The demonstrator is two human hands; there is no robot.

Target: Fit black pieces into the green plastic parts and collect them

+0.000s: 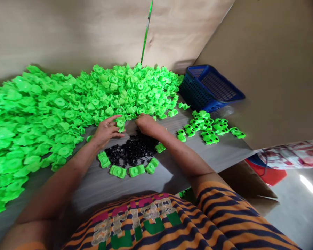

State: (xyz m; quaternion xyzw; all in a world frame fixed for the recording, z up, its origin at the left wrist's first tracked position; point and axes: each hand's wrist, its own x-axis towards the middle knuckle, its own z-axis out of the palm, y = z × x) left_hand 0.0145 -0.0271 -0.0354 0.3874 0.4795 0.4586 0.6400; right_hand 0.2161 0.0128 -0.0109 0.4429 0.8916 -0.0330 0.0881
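My left hand (106,131) pinches a small bright green plastic part (120,123) between thumb and fingers, just in front of a large heap of the same green parts (67,104). My right hand (145,124) is curled, knuckles up, right beside it over a pile of small black pieces (131,151); what its fingers hold is hidden. Several green parts (127,170) lie in a curve along the near side of the black pile.
A blue plastic basket (211,88) stands at the back right on the grey table (224,152). A small group of green parts with black inserts (208,128) lies before it. Plywood walls close the back and right. A patterned cloth (292,154) lies at far right.
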